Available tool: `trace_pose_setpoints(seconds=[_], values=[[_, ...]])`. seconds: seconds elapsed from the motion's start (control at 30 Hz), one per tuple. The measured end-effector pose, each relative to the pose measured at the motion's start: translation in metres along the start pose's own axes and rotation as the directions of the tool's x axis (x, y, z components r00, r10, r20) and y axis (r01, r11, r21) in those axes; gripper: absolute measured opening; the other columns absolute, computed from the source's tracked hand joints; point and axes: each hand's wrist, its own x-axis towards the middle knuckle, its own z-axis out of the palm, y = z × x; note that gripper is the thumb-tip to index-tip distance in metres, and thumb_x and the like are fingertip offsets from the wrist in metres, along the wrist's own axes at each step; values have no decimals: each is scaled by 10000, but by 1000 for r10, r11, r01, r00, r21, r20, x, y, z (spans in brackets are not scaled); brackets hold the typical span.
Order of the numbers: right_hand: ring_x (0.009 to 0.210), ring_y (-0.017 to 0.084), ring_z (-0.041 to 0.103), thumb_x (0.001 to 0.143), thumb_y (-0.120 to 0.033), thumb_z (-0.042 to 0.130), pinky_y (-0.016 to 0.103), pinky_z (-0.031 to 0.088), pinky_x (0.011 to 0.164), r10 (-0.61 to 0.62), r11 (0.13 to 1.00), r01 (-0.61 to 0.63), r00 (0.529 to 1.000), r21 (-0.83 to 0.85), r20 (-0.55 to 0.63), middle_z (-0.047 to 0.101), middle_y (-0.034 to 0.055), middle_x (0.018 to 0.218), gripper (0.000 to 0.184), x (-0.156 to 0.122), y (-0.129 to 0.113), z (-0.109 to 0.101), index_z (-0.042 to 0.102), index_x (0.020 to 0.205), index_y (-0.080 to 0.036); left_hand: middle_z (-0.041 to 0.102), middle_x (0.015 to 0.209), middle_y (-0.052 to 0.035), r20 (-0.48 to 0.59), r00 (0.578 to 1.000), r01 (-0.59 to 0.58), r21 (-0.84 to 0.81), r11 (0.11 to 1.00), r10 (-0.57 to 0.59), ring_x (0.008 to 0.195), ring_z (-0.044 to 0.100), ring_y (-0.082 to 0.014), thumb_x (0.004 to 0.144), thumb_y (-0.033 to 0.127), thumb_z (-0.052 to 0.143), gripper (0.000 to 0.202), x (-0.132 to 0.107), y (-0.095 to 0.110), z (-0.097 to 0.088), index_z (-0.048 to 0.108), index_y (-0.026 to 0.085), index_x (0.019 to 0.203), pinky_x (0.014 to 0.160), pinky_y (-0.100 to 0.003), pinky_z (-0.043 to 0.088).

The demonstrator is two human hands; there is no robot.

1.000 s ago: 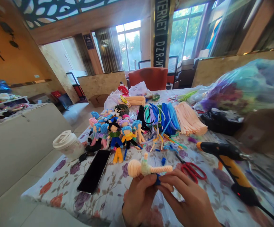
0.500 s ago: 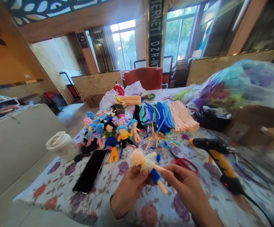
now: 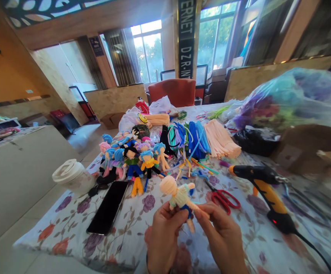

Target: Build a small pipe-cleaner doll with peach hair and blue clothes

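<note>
Between my hands is a small fuzzy doll (image 3: 179, 196) with a pale round head, a light yellow-green top and blue at the hips. My left hand (image 3: 165, 232) grips its lower body between thumb and fingers. One peach leg is pinched by my right hand (image 3: 222, 228); the other leg hangs down between the hands. Just beyond my right hand lie red-handled scissors (image 3: 225, 199). Further off sits a cluster of finished-looking dolls (image 3: 131, 156) with blue, pink and black hair.
A black phone (image 3: 108, 207) and a white lidded cup (image 3: 73, 176) stand left. At right lies a yellow-black hot glue gun (image 3: 268, 198), its red light on and cable trailing. Bundles of blue pipe cleaners (image 3: 196, 140) and peach pipe cleaners (image 3: 222, 139) lie behind, near a cardboard box (image 3: 302, 148).
The doll has turned, its raised arm now showing more clearly. My left hand has shifted from its upper body to its lower body, and both hands are closer together.
</note>
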Motion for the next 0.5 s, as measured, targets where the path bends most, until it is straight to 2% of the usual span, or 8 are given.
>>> trace_pose_setpoints(seconds=[0.1,0.2,0.33,0.4,0.5], values=[[693,133,591,871,-371,624,199,462,639,31,999,-31,999,11,-10,652,3,745,175,-1,3,1,715,852,-223,702,688,-17,3,1000,-7,23,1000,7,617,589,-109,611,145,795,169,1,0,-2,756,144,776,610,-206,463],[653,132,593,849,-394,640,188,471,601,100,991,-97,994,89,-31,648,2,710,197,0,1,1,720,819,-217,712,703,-26,50,999,0,13,1000,-1,648,607,-117,597,204,837,202,1,0,-4,764,137,773,656,-212,480],[647,141,622,823,-408,660,175,495,580,165,966,-154,986,209,-38,666,7,697,210,2,-6,1,726,791,-212,741,761,-62,104,994,23,-59,998,-17,711,656,-151,684,311,802,230,1,2,-7,771,130,823,710,-249,514],[647,140,625,817,-399,666,170,500,582,159,966,-145,986,216,-52,670,6,700,198,1,-7,1,729,784,-214,747,788,-64,103,994,30,-65,997,-24,726,665,-147,715,272,780,190,0,3,-7,765,128,839,713,-241,517],[620,134,611,797,-383,686,165,492,556,137,971,-116,987,209,-87,653,3,674,182,0,-7,3,728,754,-211,741,786,-44,70,997,27,-50,998,-23,717,658,-128,660,189,810,213,-1,3,-5,750,134,857,703,-219,508]])
